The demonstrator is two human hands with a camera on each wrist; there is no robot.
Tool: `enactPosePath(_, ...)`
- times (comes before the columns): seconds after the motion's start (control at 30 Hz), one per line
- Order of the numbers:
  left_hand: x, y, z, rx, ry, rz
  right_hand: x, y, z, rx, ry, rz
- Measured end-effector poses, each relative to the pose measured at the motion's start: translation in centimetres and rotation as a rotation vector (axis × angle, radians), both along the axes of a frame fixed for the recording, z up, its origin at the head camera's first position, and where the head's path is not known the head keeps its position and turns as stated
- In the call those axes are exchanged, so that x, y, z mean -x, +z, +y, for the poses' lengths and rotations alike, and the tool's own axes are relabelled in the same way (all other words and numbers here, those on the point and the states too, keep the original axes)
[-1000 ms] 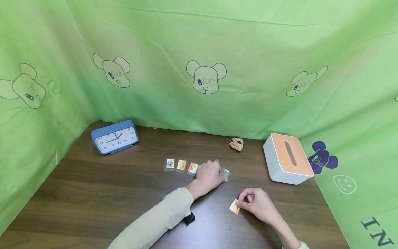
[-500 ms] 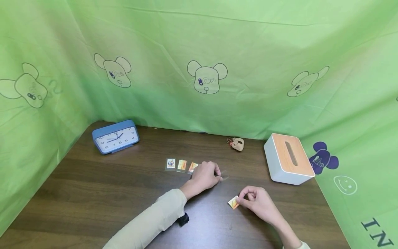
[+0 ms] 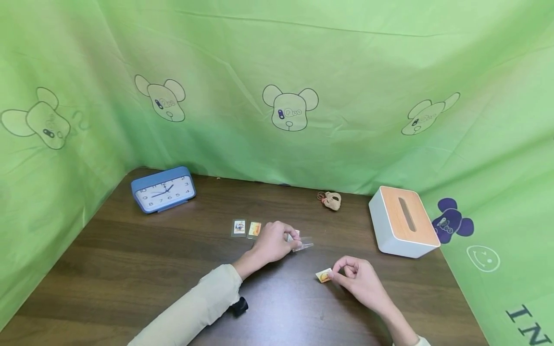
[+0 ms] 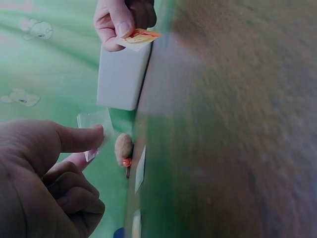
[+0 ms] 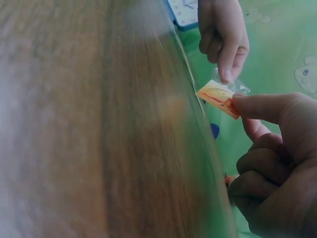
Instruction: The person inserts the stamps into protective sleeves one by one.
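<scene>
My left hand (image 3: 274, 242) pinches a clear plastic sleeve (image 4: 91, 119) between thumb and forefinger, above the table. My right hand (image 3: 361, 283) holds a small orange and yellow postage stamp (image 5: 218, 97) by one edge; it is tilted in the head view. The two hands are apart, the right one nearer to me. Left of my left hand, a sleeved stamp with a white border (image 3: 239, 227) and an orange sleeved stamp (image 3: 254, 228) lie flat in a row. The spot just right of them is hidden behind my left hand.
A blue clock (image 3: 163, 190) stands at the back left of the brown wooden table (image 3: 130, 269). A small beige pouch (image 3: 332, 200) lies at the back, and a white tissue box with a wooden lid (image 3: 404, 221) stands at the right. Green cloth (image 3: 216, 120) encloses the table.
My left hand has drawn left, bringing the clear sleeve with it, and now covers the third stamp in the row. The stamp in my right hand has tilted and risen slightly.
</scene>
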State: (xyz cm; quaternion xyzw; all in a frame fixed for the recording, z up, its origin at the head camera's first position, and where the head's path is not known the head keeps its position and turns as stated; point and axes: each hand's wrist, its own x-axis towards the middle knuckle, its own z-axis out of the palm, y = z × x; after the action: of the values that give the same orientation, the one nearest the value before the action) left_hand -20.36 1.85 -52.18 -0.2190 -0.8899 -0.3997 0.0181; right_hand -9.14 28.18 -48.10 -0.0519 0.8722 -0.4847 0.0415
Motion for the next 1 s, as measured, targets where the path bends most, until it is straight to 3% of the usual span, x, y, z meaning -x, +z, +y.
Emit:
enactPosePath(0.07,-0.2,0.0,-0.5,-0.026,-0.011,0.000,0.0,0.0,-0.3,0.015,-0.003,0.016)
enactPosePath(0.13,-0.8,0.8,-1.1,-0.058,-0.023,-0.011,0.1,0.1,-0.6,0.029,-0.004,0.043)
enactPosePath(0.17,-0.6,0.4,-1.3,-0.083,-0.032,-0.017,0.1,0.1,-0.7,0.038,-0.005,0.059)
enactPosePath(0.33,-2.7,4.2,-2.3,-0.147,-0.086,-0.098,0.5,0.3,-1.6,0.097,-0.024,0.153)
enactPosePath(0.43,-3.3,5.4,-2.5,-0.149,-0.088,-0.192,0.8,0.4,-2.1,0.153,-0.036,0.214)
enactPosePath(0.67,-3.5,5.5,-2.7,-0.146,-0.094,-0.307,1.6,0.5,-3.0,0.266,-0.084,0.316)
enactPosePath(1.0,-3.3,5.1,-2.5,-0.136,-0.123,-0.281,2.5,0.6,-4.3,0.364,-0.132,0.394)
